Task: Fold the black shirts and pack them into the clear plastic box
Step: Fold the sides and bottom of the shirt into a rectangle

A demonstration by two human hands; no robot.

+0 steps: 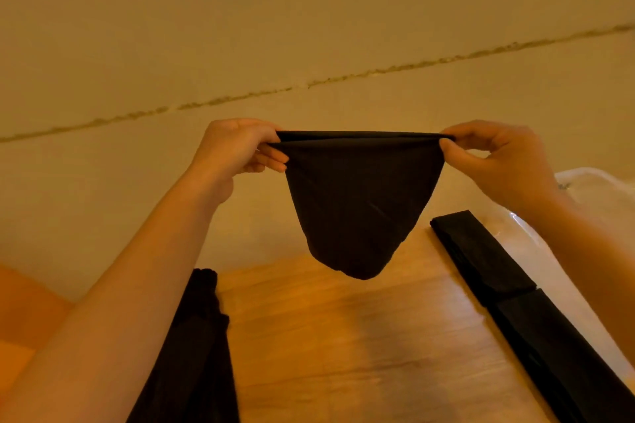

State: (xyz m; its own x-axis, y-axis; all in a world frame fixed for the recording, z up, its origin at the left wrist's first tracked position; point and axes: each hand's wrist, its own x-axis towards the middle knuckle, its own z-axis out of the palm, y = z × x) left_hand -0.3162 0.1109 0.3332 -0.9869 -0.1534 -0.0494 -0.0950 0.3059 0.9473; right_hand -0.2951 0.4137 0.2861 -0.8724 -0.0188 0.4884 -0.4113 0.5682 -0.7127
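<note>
**Black shirt held up, both hands pinching**

I see the left hand (237, 147) and right hand (494, 158) each pinching a top corner of a folded black shirt (357, 202), stretched taut between them and hanging clear above the wooden surface (343, 336). Folded black shirts (515, 288) lie along the surface's right edge, against the clear plastic box (591, 189). Another black garment (199, 354) sits at the left edge.

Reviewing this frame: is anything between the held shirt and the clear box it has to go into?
Nothing visible blocks it. Both hands, left and right, hold the shirt in the air above the table. The box sits to the right; folded shirts lie along its near side.
</note>
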